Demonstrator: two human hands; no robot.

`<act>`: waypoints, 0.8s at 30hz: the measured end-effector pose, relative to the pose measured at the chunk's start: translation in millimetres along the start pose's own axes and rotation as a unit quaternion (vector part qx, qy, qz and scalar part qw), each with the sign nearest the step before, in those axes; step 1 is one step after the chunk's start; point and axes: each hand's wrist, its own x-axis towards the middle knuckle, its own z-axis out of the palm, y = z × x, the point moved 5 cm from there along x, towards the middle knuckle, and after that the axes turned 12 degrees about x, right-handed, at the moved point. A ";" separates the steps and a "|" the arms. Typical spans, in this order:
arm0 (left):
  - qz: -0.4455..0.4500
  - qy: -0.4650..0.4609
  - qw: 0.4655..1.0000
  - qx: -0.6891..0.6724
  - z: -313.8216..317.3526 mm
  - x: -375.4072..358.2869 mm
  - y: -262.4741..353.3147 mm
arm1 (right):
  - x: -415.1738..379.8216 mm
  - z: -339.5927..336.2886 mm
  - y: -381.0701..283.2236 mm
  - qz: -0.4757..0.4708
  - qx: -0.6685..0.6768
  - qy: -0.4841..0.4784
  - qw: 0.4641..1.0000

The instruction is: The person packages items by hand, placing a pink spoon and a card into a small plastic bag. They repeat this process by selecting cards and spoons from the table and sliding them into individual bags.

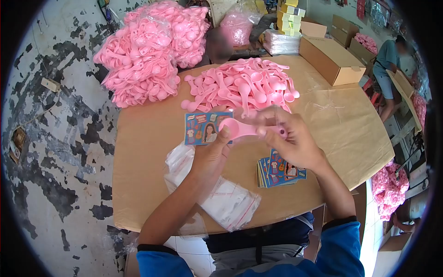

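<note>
Above the middle of the table, my left hand (216,150) holds a blue printed card (196,128) and pinches the bowl end of a pink spoon (240,129) under its thumb. My right hand (293,138) has its fingers closed round the handle end of the same spoon; its fingers are slightly blurred. Just below my right hand lies a stack of blue cards (281,171). Clear plastic bags (230,203) lie under and beside my left forearm. A heap of loose pink spoons (240,85) is beyond both hands.
Large bags of pink spoons (147,55) stand at the back left. A cardboard box (332,60) is on the table's (350,134) back right corner, near stacked plastic packs (284,42). Another person (387,64) is at the far right. A peeling wall (60,138) stands left.
</note>
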 end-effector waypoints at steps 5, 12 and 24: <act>-0.066 -0.025 0.993 -0.090 -9.8 10.5 1.0 | 13.2 -43.6 -51.0 -0.069 -0.181 0.095 0.976; -0.006 0.054 0.982 0.181 -19.9 15.6 9.3 | 51.3 -28.5 -81.4 -0.102 -0.460 0.023 0.882; -0.021 -0.065 0.947 0.315 -4.2 0.5 -12.6 | 66.1 16.2 -23.6 -0.007 -0.227 -0.010 0.974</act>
